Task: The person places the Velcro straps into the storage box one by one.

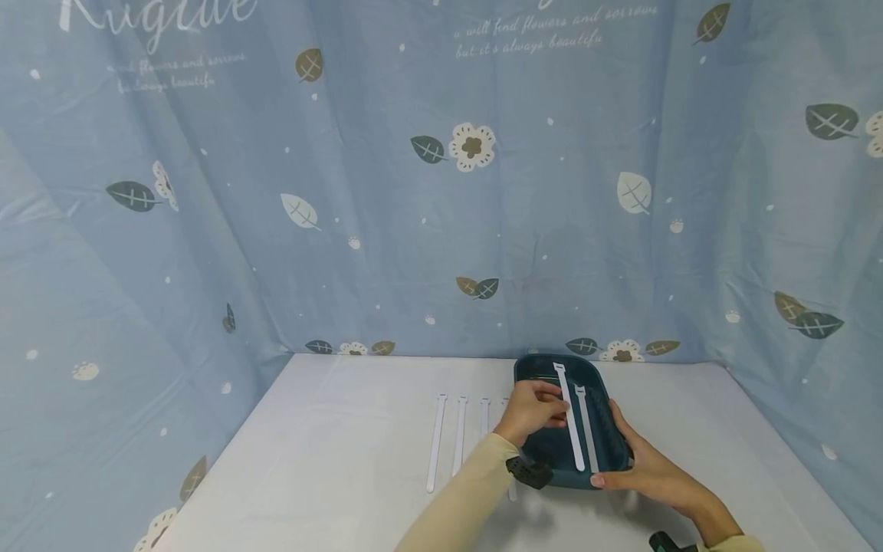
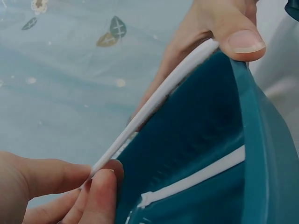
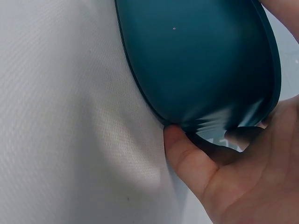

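My left hand [image 1: 530,412] is over a dark teal tray [image 1: 552,445], pinching a long white cable tie [image 1: 571,429] between thumb and fingers. In the left wrist view the held cable tie [image 2: 154,102] slants up from the fingertips toward the tray's rim, by the other hand's thumb. A second white cable tie [image 1: 588,425] lies inside the tray, to the right of the held one. At the tray's near right corner my right hand [image 1: 645,460] grips the rim, fingers along the outer side. The right wrist view shows its thumb [image 3: 187,154] against the tray's edge.
Several more white cable ties [image 1: 436,445] lie side by side on the white table [image 1: 345,445], left of the tray and partly hidden by the left forearm. A blue curtain [image 1: 386,199] with leaves and flowers hangs behind the table and along its sides.
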`<action>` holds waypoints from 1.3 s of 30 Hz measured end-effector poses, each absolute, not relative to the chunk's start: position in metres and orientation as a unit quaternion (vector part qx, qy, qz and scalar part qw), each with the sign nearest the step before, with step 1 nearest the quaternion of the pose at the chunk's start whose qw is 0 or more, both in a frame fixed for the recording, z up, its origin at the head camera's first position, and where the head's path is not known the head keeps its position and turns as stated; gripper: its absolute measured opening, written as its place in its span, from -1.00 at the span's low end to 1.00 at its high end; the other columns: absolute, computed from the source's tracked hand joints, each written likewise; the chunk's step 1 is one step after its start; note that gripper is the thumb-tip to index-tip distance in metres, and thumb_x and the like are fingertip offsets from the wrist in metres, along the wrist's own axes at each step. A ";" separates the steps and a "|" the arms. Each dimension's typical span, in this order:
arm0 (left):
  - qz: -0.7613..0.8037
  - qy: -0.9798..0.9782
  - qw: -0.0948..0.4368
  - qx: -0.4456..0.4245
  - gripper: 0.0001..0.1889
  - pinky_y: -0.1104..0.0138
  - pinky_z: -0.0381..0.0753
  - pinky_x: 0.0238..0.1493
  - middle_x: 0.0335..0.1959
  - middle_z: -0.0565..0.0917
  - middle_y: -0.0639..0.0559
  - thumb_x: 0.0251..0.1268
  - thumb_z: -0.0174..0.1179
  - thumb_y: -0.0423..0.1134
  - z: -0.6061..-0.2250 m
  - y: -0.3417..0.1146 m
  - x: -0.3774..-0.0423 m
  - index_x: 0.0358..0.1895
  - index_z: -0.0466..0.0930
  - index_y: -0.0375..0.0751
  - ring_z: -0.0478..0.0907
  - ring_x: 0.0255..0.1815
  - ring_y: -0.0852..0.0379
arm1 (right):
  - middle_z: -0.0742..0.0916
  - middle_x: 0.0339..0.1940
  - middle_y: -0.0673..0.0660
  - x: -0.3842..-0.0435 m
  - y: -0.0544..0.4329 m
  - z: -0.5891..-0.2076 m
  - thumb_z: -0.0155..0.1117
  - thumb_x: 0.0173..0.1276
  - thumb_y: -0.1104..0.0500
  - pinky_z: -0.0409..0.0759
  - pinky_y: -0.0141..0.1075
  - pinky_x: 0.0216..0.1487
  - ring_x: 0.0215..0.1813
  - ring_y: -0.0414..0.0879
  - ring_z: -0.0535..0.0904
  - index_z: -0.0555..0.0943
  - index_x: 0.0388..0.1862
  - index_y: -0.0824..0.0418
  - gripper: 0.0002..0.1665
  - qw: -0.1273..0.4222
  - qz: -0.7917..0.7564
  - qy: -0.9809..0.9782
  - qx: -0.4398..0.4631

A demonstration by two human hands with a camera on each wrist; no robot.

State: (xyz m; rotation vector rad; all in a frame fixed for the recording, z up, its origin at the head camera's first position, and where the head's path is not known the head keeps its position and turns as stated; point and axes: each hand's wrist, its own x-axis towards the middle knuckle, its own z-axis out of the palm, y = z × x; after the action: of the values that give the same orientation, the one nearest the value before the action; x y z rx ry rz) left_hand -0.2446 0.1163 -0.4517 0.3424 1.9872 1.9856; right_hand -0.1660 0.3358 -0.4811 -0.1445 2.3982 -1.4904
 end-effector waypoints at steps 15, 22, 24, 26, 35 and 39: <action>0.684 0.704 0.156 0.114 -0.72 0.34 0.83 -0.30 -0.32 0.75 -0.07 0.29 0.35 -0.50 -0.454 0.125 -0.240 0.05 0.65 -0.42 0.74 -0.44 0.18 | -0.33 0.70 0.42 -0.166 0.337 -0.481 0.47 0.30 0.00 0.26 0.42 0.43 0.65 0.52 -0.14 -0.63 0.65 -0.11 0.53 0.164 -0.534 0.827 -0.058; 0.673 0.713 0.156 0.119 -0.73 0.33 0.82 -0.32 -0.34 0.75 -0.07 0.29 0.34 -0.51 -0.454 0.126 -0.239 0.05 0.65 -0.43 0.75 -0.46 0.17 | -0.32 0.71 0.42 -0.166 0.336 -0.481 0.48 0.28 -0.02 0.26 0.46 0.42 0.65 0.55 -0.14 -0.62 0.65 -0.12 0.54 0.161 -0.533 0.829 -0.061; 0.670 0.716 0.156 0.118 -0.72 0.33 0.82 -0.33 -0.36 0.75 -0.07 0.29 0.34 -0.51 -0.456 0.127 -0.239 0.05 0.65 -0.45 0.73 -0.49 0.18 | -0.31 0.71 0.42 -0.166 0.336 -0.482 0.48 0.28 -0.03 0.25 0.49 0.41 0.64 0.55 -0.14 -0.62 0.65 -0.12 0.55 0.161 -0.532 0.829 -0.060; 0.667 0.718 0.157 0.119 -0.71 0.33 0.82 -0.33 -0.37 0.74 -0.06 0.28 0.34 -0.52 -0.457 0.128 -0.239 0.06 0.65 -0.46 0.71 -0.50 0.19 | -0.32 0.71 0.42 -0.166 0.336 -0.483 0.48 0.28 -0.02 0.22 0.51 0.41 0.65 0.55 -0.14 -0.63 0.65 -0.13 0.54 0.161 -0.533 0.829 -0.061; 0.665 0.721 0.158 0.118 -0.73 0.33 0.82 -0.36 -0.40 0.74 -0.04 0.26 0.34 -0.54 -0.462 0.133 -0.241 0.02 0.66 -0.46 0.70 -0.53 0.20 | -0.33 0.70 0.41 -0.165 0.337 -0.482 0.48 0.28 0.02 0.17 0.52 0.43 0.66 0.53 -0.20 -0.63 0.65 -0.14 0.55 0.161 -0.536 0.826 -0.066; 0.662 0.723 0.162 0.113 -0.72 0.37 0.81 -0.38 -0.42 0.73 0.00 0.27 0.34 -0.54 -0.462 0.134 -0.241 0.04 0.66 -0.46 0.68 -0.56 0.24 | -0.33 0.71 0.40 -0.165 0.337 -0.482 0.48 0.29 0.02 0.14 0.56 0.41 0.66 0.54 -0.22 -0.62 0.65 -0.14 0.54 0.157 -0.535 0.828 -0.068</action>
State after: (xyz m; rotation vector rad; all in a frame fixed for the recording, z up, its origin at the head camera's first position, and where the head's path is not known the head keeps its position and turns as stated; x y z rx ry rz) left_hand -0.2410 0.1344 -0.4618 0.3225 2.0625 1.8893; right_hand -0.1650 0.3369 -0.4815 -0.1934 2.3683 -1.5304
